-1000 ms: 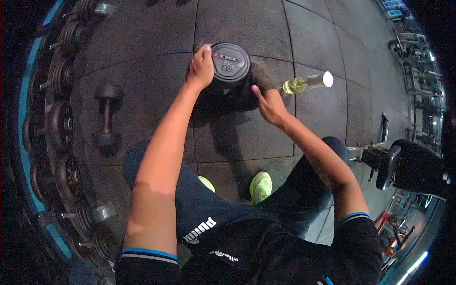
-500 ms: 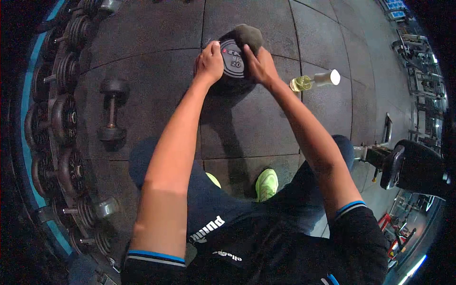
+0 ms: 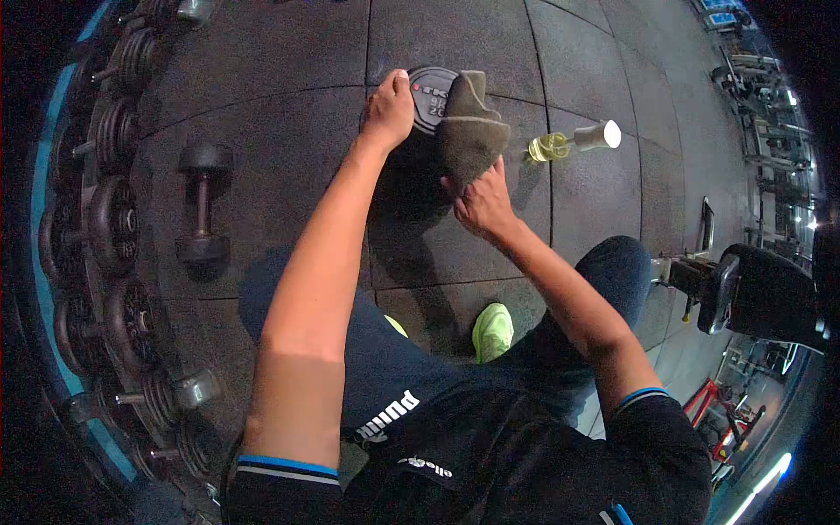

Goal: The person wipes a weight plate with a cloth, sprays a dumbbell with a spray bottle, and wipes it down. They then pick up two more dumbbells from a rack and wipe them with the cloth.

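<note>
the cloth [image 3: 472,131] hides the right side of the dumbbell [image 3: 425,87], cutting off its printed label.

You're in a gym: dark rubber floor tiles [image 3: 455,35], a dumbbell rack [image 3: 114,219] curving along your left, and a padded weight bench [image 3: 770,293] on your right.

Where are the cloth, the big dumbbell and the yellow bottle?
cloth [image 3: 472,136], head view, middle of the grey fabric.
dumbbell [image 3: 427,87], head view, the round printed end face on top.
bottle [image 3: 548,147], head view, its yellow see-through body.
</note>
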`<state>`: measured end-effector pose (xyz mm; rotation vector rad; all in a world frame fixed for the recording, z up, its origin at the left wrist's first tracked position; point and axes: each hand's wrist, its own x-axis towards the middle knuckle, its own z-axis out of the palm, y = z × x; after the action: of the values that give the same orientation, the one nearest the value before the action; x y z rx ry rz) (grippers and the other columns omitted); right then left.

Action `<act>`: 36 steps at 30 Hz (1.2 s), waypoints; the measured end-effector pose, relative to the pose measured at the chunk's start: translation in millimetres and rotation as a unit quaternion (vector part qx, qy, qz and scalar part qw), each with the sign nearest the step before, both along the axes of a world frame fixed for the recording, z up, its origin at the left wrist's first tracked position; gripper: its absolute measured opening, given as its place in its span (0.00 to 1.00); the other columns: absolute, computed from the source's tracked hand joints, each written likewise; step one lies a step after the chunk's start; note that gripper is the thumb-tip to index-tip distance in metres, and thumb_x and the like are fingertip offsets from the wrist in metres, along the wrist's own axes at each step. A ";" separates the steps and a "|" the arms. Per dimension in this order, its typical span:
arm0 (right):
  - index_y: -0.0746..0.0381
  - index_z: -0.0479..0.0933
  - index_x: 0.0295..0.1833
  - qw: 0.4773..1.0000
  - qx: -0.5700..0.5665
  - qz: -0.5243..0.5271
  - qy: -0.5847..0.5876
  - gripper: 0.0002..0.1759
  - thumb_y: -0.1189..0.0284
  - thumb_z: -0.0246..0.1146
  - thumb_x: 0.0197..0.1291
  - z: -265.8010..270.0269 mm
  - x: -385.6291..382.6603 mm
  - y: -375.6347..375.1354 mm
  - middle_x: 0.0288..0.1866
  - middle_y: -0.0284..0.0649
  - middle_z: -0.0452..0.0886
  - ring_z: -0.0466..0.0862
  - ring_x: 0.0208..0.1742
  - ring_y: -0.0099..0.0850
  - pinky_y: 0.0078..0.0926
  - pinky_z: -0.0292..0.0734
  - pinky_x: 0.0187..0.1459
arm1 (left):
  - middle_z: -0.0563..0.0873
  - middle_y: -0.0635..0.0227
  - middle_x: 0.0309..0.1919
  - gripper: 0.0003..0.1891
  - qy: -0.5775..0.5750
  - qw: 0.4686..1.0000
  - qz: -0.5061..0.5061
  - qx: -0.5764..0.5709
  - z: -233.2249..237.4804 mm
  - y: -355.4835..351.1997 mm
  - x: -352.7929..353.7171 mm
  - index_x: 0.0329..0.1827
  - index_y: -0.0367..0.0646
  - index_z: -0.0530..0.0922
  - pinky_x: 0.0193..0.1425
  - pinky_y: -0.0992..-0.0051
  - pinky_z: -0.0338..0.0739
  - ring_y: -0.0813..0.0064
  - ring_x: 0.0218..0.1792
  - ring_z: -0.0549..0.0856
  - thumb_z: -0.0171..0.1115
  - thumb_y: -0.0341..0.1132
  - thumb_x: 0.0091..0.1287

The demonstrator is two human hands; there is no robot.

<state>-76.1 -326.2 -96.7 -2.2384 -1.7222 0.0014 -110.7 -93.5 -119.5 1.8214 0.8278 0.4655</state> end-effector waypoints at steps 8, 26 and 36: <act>0.66 0.78 0.58 0.994 0.011 0.110 -0.024 0.21 0.63 0.60 0.68 22.4 34.3 77.2 0.58 0.53 0.80 0.74 0.66 0.53 0.52 0.59 0.73 | 0.81 0.45 0.63 0.25 -0.064 0.993 -0.097 -0.020 -23.3 18.1 0.3 0.68 0.42 0.73 0.70 0.57 0.71 0.45 0.66 0.79 0.37 0.47 0.82; 0.56 0.80 0.64 0.998 0.000 0.011 -0.063 0.26 0.64 0.64 0.60 23.6 50.7 -6.8 0.59 0.54 0.80 0.75 0.68 0.53 0.54 0.52 0.79 | 0.79 0.48 0.66 0.27 -0.016 0.991 -0.110 -0.073 -5.5 7.4 1.8 0.70 0.42 0.72 0.73 0.60 0.67 0.50 0.70 0.76 0.40 0.52 0.82; 0.70 0.79 0.46 0.878 0.103 -0.216 0.414 0.27 0.52 0.54 0.77 -12.8 107.6 91.2 0.33 0.40 0.80 0.77 0.35 0.26 0.33 0.73 0.40 | 0.78 0.37 0.65 0.30 0.092 0.986 -0.132 -0.051 -0.6 13.3 -11.3 0.70 0.37 0.66 0.74 0.55 0.66 0.42 0.70 0.74 0.40 0.55 0.80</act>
<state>31.5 -235.0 -109.5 -1.9634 -0.7209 0.5600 -122.0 -80.2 -120.2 1.8633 0.7059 0.0854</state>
